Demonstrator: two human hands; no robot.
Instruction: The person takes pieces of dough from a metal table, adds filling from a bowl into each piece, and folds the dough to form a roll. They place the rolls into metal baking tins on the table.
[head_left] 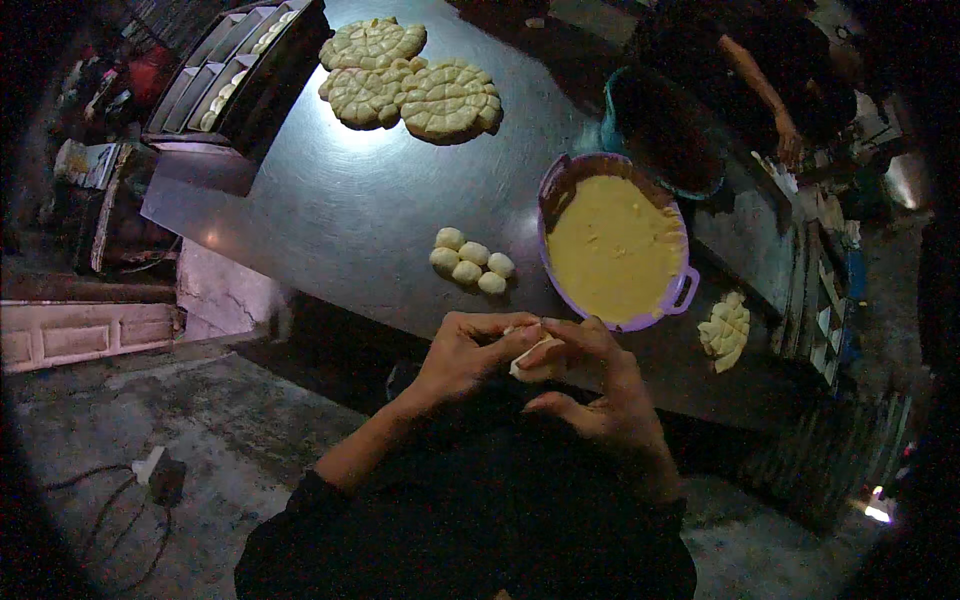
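Close in front of me, both hands hold one small piece of pale dough (532,362). My left hand (478,348) pinches it from the left, thumb and fingers closed at its upper edge. From the other side, the fingers of my right hand (600,375) bend over the dough, with the thumb held lower and apart. My fingers cover part of the piece. Just beyond my hands, a small cluster of round dough balls (468,272) sits on the metal table (330,230). To the right of them stands a purple basin (552,262) holding a yellow, creamy filling (615,245).
Three flat rounds of divided dough (450,100) lie at the table's far side. A smaller divided dough piece (724,332) is right of the basin. Trays with dough (235,75) stand far left. Beyond a teal tub (612,120), another person's arm (755,80) reaches down.
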